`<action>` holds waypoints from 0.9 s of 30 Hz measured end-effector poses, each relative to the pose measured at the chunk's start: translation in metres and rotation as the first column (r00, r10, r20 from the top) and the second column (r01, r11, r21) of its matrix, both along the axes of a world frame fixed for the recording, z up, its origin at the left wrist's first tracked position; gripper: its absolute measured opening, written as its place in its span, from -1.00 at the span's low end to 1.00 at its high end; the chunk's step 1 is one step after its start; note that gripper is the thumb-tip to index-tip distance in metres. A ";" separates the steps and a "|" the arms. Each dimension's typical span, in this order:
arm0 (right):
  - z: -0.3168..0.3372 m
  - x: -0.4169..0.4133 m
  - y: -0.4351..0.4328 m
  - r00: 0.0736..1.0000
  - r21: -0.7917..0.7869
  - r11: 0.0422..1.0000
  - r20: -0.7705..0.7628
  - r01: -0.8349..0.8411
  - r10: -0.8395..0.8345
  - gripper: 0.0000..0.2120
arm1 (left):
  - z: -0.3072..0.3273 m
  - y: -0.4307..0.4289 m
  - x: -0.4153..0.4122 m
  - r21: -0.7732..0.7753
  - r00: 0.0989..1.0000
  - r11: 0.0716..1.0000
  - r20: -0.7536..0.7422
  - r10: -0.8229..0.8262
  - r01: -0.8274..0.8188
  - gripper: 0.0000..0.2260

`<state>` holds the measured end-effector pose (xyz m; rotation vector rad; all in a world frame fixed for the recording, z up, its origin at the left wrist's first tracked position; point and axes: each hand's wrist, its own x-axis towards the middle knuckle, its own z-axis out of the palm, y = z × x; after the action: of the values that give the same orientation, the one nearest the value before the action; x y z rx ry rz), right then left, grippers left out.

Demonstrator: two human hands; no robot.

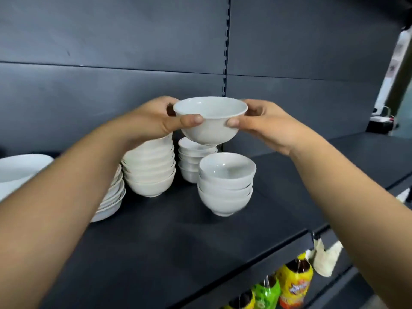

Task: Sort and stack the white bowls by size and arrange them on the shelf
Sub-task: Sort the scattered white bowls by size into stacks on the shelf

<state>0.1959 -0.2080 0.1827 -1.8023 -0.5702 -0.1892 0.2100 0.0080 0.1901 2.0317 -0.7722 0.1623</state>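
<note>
L hand [153, 118] and R hand [265, 123] both clamp one white bowl [210, 121] btwn them. Thumbs press its near wall just under the rim; the other fingers curl round the far side. Bowl is upright, mouth up, held in the air above the dark shelf [178, 241], touching none of the stacks. Its inside shows plain white glaze.

Clock directions from the held bowl:
- 6 o'clock, nearest the camera: front stack [226, 186] of deep bowls nested one in another, top one mouth up w/ white glaze showing inside.
- Approx. 7 o'clock, just under the held bowl and behind the front stack: back stack [194, 161] of smaller bowls, nested, partly hidden by both.
- 8 o'clock: wider stack [149, 172] of several nested bowls, its top hidden behind the L wrist.
- Further out at 8 o'clock: shallow dishes [113, 195] piled up, mostly behind the L forearm.
- 9 o'clock, at the picture edge: large white dish [20, 168], cut off by the frame.

All stacks stand on the same shelf. Cannot tell whether the wider stack touches the dishes, or the back stack the front one. Dark back panel [111, 41] rises behind. Below the shelf at 5 o'clock: yellow-label bottle [294, 282] and green-label bottle [266, 293], upright, side by side.
</note>
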 end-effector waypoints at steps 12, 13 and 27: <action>-0.012 0.155 -0.030 0.963 -0.081 0.959 -0.014 -0.271 0.271 -0.49 | 0.017 -0.026 0.088 0.339 0.916 0.874 -0.075 0.393 -0.347 -0.40; -0.016 0.163 -0.029 0.961 -0.080 0.957 -0.022 -0.278 0.277 -0.52 | 0.017 -0.026 0.093 0.392 0.905 0.846 -0.075 0.420 -0.360 -0.40; -0.063 0.215 -0.027 0.946 -0.083 0.947 -0.127 -0.309 0.297 -0.54 | -0.005 -0.031 0.148 0.738 0.861 0.620 -0.109 0.497 -0.264 -0.26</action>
<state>0.4108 -0.2352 0.1201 -1.7837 -0.7786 0.1553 0.3578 -0.0234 0.1849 2.8630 -0.1609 -0.2552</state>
